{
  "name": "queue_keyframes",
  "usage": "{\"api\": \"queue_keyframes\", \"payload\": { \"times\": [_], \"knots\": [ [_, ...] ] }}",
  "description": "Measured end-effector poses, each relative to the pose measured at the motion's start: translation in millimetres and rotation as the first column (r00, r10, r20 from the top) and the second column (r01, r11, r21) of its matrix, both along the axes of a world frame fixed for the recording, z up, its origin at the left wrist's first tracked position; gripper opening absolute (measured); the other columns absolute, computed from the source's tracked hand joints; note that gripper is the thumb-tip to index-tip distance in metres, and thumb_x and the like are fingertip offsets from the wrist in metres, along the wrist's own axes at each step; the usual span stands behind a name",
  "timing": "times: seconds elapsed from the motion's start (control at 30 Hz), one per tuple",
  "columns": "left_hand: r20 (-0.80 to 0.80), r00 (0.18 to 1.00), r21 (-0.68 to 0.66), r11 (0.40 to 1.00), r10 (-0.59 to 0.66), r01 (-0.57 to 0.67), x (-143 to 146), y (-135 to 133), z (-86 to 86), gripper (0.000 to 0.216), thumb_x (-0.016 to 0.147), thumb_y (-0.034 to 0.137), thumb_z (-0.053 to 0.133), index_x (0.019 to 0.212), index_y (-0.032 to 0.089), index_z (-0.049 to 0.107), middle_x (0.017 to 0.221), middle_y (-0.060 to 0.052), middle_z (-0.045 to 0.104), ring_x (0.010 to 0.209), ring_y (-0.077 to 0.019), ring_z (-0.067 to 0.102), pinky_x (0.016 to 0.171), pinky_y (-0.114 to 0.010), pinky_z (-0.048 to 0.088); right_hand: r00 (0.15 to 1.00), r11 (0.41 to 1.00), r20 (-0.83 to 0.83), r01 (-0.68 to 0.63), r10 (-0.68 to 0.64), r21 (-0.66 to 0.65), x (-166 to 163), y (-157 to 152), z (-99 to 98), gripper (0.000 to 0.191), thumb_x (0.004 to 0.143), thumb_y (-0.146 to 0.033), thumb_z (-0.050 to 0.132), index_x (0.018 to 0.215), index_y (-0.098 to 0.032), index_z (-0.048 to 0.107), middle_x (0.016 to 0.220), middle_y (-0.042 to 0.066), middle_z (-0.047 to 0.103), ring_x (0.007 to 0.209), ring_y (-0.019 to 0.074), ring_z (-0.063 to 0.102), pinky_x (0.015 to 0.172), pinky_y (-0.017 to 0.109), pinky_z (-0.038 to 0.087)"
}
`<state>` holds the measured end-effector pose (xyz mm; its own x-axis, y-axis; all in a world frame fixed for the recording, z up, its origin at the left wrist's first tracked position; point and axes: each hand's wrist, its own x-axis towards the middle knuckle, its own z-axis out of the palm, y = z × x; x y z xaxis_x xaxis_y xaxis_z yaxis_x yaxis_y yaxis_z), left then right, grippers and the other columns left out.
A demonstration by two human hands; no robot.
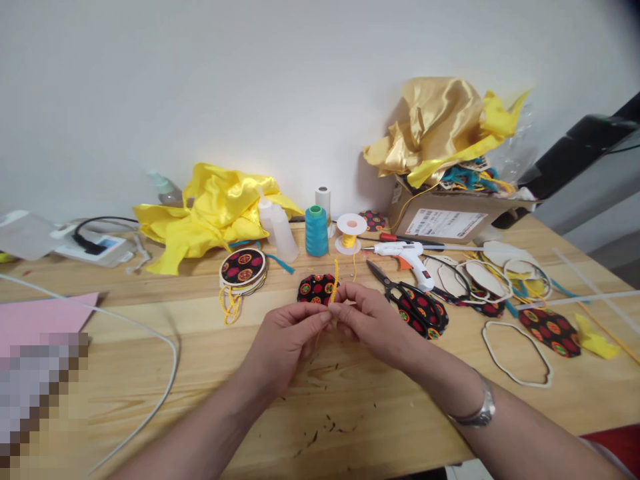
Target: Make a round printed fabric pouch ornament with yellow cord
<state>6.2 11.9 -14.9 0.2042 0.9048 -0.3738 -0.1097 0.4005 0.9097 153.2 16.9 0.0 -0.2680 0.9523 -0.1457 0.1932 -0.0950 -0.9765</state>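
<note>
Your two hands are together above the wooden table (215,400), with their fingertips meeting: your left hand (287,333) and your right hand (373,321) both pinch the yellow cord (335,277). The cord is between your fingers, and one piece of it stands up above them. Just behind your fingertips lies a black patterned fabric piece (311,289). Farther back stand the white spool (349,225) with yellow thread and, beside it, the teal thread cone (317,233). To the right of your hands, the black scissors (395,285) lie near the white glue gun (403,252).
</note>
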Motion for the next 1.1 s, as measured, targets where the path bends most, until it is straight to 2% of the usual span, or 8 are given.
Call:
{"api": "queue_keyframes", "payload": {
  "times": [0.27,0.43,0.57,0.73,0.9,0.97,1.1],
  "knots": [
    [-0.105,0.994,0.046,0.999,-0.016,0.021,1,0,5.3,0.018,0.066,0.031,0.068,0.074,0.016,0.072,0.040,0.006,0.044,0.036,-0.0039,0.025,0.037,-0.020,0.015,0.994,0.996,0.102,0.044,-0.051,0.073,2,2,0.4,0.012,0.077,-0.021,0.050,0.066,-0.017,0.049,0.050,-0.007,0.039,0.046,0.0067,0.032,0.044,0.020,0.026],
    [-0.201,0.980,0.103,0.994,-0.007,0.028,2,-1,10.5,0.014,0.066,0.030,0.068,0.066,0.016,0.071,0.043,0.004,0.048,0.038,-0.0053,0.030,0.037,-0.020,0.018,0.991,0.995,0.114,0.057,-0.066,0.080,2,3,-0.1,0.012,0.076,-0.019,0.050,0.065,-0.017,0.050,0.051,-0.006,0.041,0.047,0.0067,0.033,0.043,0.020,0.026],
    [-0.167,0.986,0.103,0.994,-0.016,0.034,1,-1,9.6,0.016,0.067,0.032,0.067,0.066,0.017,0.070,0.042,0.005,0.047,0.038,-0.0054,0.029,0.038,-0.020,0.018,0.993,0.996,0.108,0.050,-0.057,0.072,4,4,0.4,0.013,0.077,-0.020,0.051,0.064,-0.017,0.051,0.050,-0.006,0.041,0.046,0.0068,0.034,0.044,0.020,0.028],
    [-0.134,0.990,0.079,0.996,-0.039,0.050,-1,-1,4.9,0.019,0.069,0.034,0.065,0.066,0.015,0.068,0.045,0.005,0.047,0.039,-0.0046,0.027,0.040,-0.021,0.015,0.996,0.999,0.089,-0.021,0.018,0.035,8,6,6.7,0.014,0.078,-0.022,0.049,0.066,-0.017,0.054,0.051,-0.006,0.043,0.047,0.0074,0.037,0.048,0.021,0.031],
    [-0.135,0.989,0.066,0.996,-0.055,0.064,-2,-1,2.9,0.020,0.070,0.035,0.065,0.071,0.015,0.069,0.049,0.004,0.049,0.039,-0.0041,0.025,0.040,-0.022,0.013,0.989,0.999,0.144,-0.038,0.041,-0.017,10,8,10.5,0.006,0.072,-0.019,0.057,0.067,-0.016,0.058,0.051,-0.006,0.045,0.049,0.0078,0.037,0.049,0.022,0.030],
    [-0.129,0.990,0.064,0.996,-0.055,0.064,-2,-1,3.3,0.020,0.070,0.035,0.065,0.071,0.015,0.069,0.050,0.004,0.049,0.039,-0.0042,0.025,0.040,-0.022,0.013,0.984,1.000,0.176,-0.029,0.031,-0.011,9,8,10.3,0.006,0.071,-0.019,0.058,0.065,-0.015,0.058,0.052,-0.005,0.046,0.050,0.0081,0.037,0.050,0.022,0.030],
    [-0.141,0.989,0.038,0.998,-0.045,0.051,0,-2,6.1,0.022,0.069,0.036,0.065,0.063,0.015,0.067,0.039,0.007,0.039,0.037,-0.0049,0.023,0.039,-0.021,0.012,0.971,0.997,0.235,-0.055,0.040,0.060,10,8,9.2,0.010,0.073,-0.017,0.056,0.063,-0.016,0.057,0.055,-0.004,0.047,0.055,0.0091,0.040,0.054,0.023,0.031]
  ]
}}
